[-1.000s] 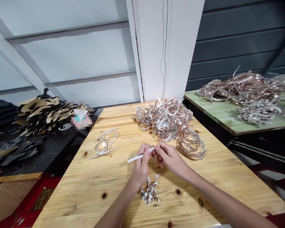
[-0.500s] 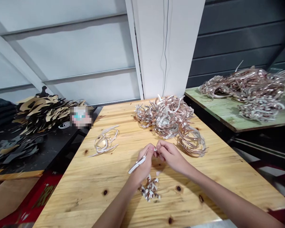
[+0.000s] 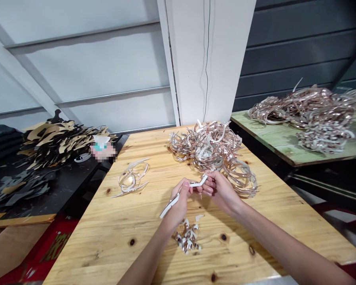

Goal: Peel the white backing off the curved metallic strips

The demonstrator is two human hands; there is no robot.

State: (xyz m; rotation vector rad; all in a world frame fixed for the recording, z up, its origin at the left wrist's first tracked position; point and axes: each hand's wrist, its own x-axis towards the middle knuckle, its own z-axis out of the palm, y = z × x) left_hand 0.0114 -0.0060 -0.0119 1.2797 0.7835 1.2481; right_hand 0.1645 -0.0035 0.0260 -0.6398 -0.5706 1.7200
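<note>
A narrow white strip (image 3: pixel 197 184) with a bend in it spans the gap between my two hands. My left hand (image 3: pixel 180 198) is closed around it, and one end sticks out below the palm at the left. With fingers curled, my right hand (image 3: pixel 221 190) grips the other end, which points up and to the right. Just below my hands, a small heap of cut shiny scraps (image 3: pixel 187 236) lies on the wooden table (image 3: pixel 106 245). Beyond the right hand rests a coil of rose-gold and white strips (image 3: pixel 241 178).
A large tangle of shiny strips (image 3: pixel 207 142) sits at the table's far side, and a few loose strips (image 3: pixel 133 177) lie to the left. More strips (image 3: pixel 314 111) cover a green table at right. Dark and tan offcuts (image 3: pixel 56 138) pile up on a black table at left.
My right hand has moved slightly right and turned, so a bent length of strip now shows between the hands. One more white scrap shows at the top of the small heap.
</note>
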